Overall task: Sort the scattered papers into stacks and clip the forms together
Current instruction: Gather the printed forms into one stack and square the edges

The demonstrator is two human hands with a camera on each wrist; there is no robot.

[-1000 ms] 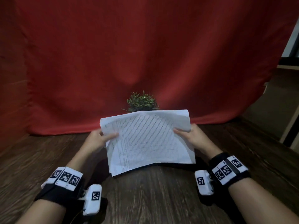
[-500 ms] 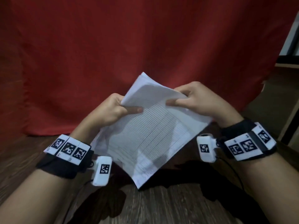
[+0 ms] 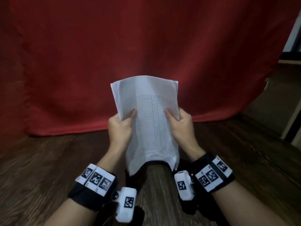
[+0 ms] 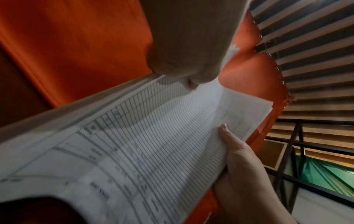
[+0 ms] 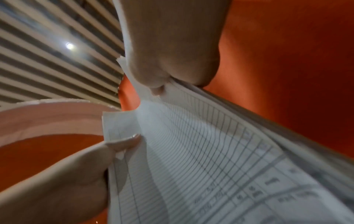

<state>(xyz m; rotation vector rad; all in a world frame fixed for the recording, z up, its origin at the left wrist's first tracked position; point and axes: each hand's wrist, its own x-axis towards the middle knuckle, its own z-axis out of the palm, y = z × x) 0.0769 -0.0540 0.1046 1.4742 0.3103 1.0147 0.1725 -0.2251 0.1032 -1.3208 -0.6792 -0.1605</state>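
Observation:
A stack of white lined forms (image 3: 149,121) stands upright on its short edge above the dark wooden table (image 3: 48,168), bowed slightly. My left hand (image 3: 121,126) grips its left long edge, thumb on the front sheet. My right hand (image 3: 180,124) grips the right long edge the same way. In the left wrist view the forms (image 4: 145,151) fill the frame, with my left thumb (image 4: 184,50) on top and my right hand (image 4: 247,178) at the far edge. The right wrist view shows the forms (image 5: 210,159), my right thumb (image 5: 172,45) and my left hand (image 5: 63,178).
A red cloth (image 3: 146,46) hangs behind the table and drapes onto its back edge. A shelf unit (image 3: 291,62) stands at the far right. Bare table surface lies to the left and right of my arms.
The stack was held flat and wide, then tilted up on a corner. Now it stands upright on its short edge, and both hands have shifted to its long sides. The plant is hidden.

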